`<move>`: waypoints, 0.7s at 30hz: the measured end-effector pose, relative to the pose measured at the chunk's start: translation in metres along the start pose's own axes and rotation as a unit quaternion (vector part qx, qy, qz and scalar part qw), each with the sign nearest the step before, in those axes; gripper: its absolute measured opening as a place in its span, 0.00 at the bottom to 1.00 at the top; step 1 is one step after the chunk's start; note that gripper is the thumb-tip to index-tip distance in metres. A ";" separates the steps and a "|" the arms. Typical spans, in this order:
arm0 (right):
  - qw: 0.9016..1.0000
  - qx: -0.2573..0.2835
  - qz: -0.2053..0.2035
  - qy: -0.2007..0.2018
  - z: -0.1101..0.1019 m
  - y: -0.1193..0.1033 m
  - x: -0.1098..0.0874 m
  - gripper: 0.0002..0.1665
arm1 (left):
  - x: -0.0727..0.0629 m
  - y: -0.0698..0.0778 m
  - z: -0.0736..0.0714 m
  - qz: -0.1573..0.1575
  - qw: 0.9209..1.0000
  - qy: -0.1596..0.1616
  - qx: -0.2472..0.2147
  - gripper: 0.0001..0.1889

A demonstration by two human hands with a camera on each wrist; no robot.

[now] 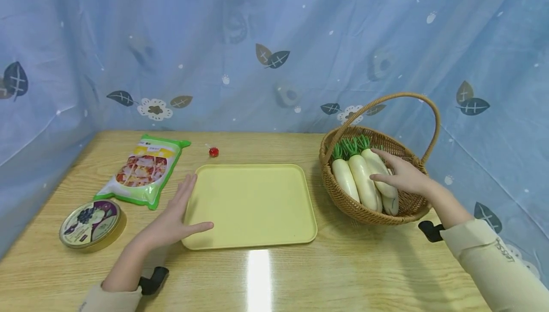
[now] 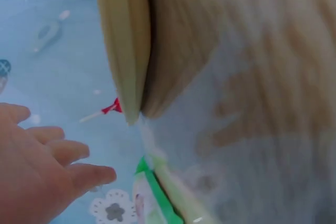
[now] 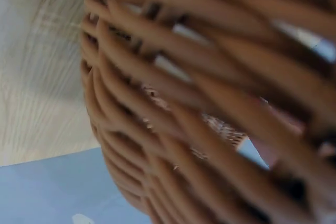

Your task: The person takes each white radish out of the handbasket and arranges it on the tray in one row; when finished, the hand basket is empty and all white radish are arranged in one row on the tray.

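My left hand (image 1: pixel 173 219) is spread at the left edge of a pale yellow tray (image 1: pixel 250 207), its thumb reaching over the near left part. In the left wrist view the fingers (image 2: pixel 73 153) of that hand look relaxed and hold nothing. On the right, my right hand (image 1: pixel 401 174) reaches into a brown wicker basket (image 1: pixel 343 205). Its thumb and fingers spread over the rightmost upper white radish (image 1: pixel 381 169); several more white radishes (image 1: pixel 345 178) with green tops lie beside it. Basket weave (image 3: pixel 157 98) hides most of this hand in the right wrist view.
A green-edged food bag (image 1: pixel 143 169) lies left of the tray, with a round flat tin (image 1: pixel 90 224) nearer me. Behind the tray is a small red lollipop (image 1: pixel 213 152). The basket's tall handle (image 1: pixel 403 95) arches over it. A blue patterned curtain (image 1: pixel 240 55) hangs behind the table.
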State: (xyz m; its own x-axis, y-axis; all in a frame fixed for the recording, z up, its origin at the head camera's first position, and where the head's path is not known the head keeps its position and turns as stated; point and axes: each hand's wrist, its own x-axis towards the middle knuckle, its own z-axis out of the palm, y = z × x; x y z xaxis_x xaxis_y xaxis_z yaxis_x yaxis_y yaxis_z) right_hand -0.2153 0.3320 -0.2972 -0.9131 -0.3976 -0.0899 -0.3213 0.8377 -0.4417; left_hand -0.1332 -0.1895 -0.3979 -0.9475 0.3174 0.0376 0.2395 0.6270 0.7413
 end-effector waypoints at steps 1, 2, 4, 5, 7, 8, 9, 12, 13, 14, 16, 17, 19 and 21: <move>1.000 0.008 -0.001 -0.003 0.000 0.002 0.000 0.45 | 0.000 -0.001 0.001 -0.001 1.000 -0.002 -0.005 0.59; 1.000 0.014 -0.001 -0.005 0.000 0.003 0.001 0.45 | 0.001 -0.001 0.002 0.000 1.000 -0.003 -0.007 0.58; 1.000 0.025 0.001 -0.011 -0.001 0.005 0.002 0.46 | 0.001 -0.002 0.003 -0.002 1.000 -0.006 -0.013 0.58; 0.999 0.030 0.002 -0.014 -0.002 0.006 0.002 0.46 | 0.002 -0.002 0.004 -0.003 1.000 -0.006 -0.016 0.58; 0.999 0.037 0.007 -0.021 -0.004 0.008 0.004 0.47 | 0.002 -0.002 0.005 -0.003 1.000 -0.008 -0.025 0.57; 0.999 0.037 0.011 -0.023 -0.005 0.008 0.005 0.48 | 0.002 -0.002 0.005 -0.001 1.000 -0.010 -0.029 0.57; 0.999 0.039 0.015 -0.026 -0.006 0.008 0.005 0.49 | 0.002 -0.003 0.006 -0.002 0.999 -0.012 -0.035 0.57; 0.998 0.046 0.023 -0.034 -0.008 0.009 0.007 0.50 | 0.002 -0.003 0.007 -0.006 0.998 -0.020 -0.051 0.56; 0.998 0.053 0.024 -0.039 -0.008 0.008 0.007 0.51 | 0.002 -0.003 0.008 -0.007 0.998 -0.022 -0.055 0.55; 0.997 0.058 0.025 -0.044 -0.008 0.008 0.007 0.51 | 0.001 -0.004 0.008 -0.008 0.998 -0.023 -0.059 0.55; 0.996 0.067 0.025 -0.053 -0.008 0.008 0.009 0.52 | 0.001 -0.005 0.009 -0.013 0.998 -0.021 -0.065 0.55; 0.996 0.069 0.025 -0.056 -0.008 0.008 0.009 0.52 | 0.001 -0.005 0.009 -0.013 0.997 -0.019 -0.069 0.56; 0.995 0.072 0.025 -0.061 -0.007 0.008 0.010 0.52 | 0.001 -0.007 0.009 -0.009 0.997 -0.016 -0.071 0.58; 0.995 0.076 0.028 -0.065 -0.006 0.009 0.010 0.52 | 0.000 -0.008 0.010 -0.004 0.998 -0.017 -0.067 0.61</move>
State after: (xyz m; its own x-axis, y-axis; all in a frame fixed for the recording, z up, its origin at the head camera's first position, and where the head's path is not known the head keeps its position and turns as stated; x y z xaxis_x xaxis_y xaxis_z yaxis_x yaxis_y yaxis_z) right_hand -0.2293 0.3378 -0.2969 -0.8853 -0.4054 -0.2280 -0.2201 0.7970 -0.5625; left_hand -0.1329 -0.1872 -0.4103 -0.9407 0.3391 0.0103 0.1997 0.5289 0.8249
